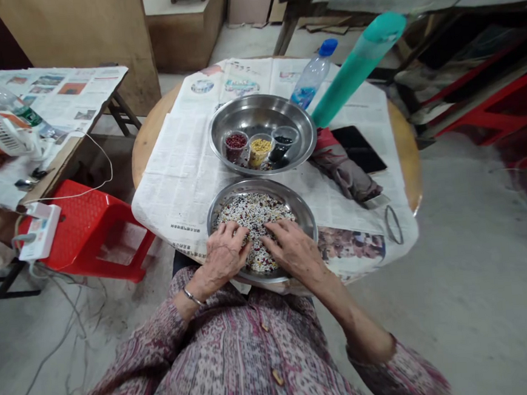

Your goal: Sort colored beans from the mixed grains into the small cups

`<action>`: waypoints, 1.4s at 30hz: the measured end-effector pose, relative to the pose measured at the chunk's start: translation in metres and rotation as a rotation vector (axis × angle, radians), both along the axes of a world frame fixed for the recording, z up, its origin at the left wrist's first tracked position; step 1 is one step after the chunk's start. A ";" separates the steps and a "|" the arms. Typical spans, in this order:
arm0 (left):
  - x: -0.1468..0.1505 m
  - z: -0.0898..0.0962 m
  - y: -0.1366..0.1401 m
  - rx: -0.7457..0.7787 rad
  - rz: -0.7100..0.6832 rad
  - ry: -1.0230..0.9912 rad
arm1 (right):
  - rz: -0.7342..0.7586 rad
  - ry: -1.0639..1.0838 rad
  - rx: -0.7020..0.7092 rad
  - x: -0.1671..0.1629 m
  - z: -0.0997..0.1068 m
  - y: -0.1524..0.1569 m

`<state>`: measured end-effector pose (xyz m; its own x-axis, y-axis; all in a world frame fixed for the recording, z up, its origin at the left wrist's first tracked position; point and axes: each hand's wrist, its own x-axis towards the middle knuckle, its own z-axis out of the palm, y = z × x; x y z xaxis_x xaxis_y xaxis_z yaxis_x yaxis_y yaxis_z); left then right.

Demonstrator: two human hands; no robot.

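Observation:
A steel bowl full of mixed red, white and dark beans sits at the near edge of a round table covered in newspaper. My left hand and my right hand both rest palm down in the beans at the bowl's near side, fingertips in the pile. Whether either pinches any bean is hidden. Behind it, a second steel bowl holds three small cups: red beans, yellow grains and black beans.
A plastic water bottle and a teal tube stand behind the far bowl. A folded dark cloth, a black tablet and a ring lie to the right. A red stool and another papered table stand at left.

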<state>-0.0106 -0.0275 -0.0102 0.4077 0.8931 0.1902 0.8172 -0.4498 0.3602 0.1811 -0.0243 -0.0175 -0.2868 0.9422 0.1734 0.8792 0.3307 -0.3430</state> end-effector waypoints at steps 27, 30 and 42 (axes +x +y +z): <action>-0.001 -0.004 -0.001 -0.022 -0.007 0.058 | 0.158 -0.096 -0.004 -0.017 0.019 0.047; -0.001 -0.004 0.000 -0.038 -0.010 0.066 | 0.120 -0.117 -0.046 -0.021 0.032 0.061; -0.002 -0.006 -0.001 -0.054 -0.027 0.070 | -0.088 0.059 0.163 -0.053 0.075 0.181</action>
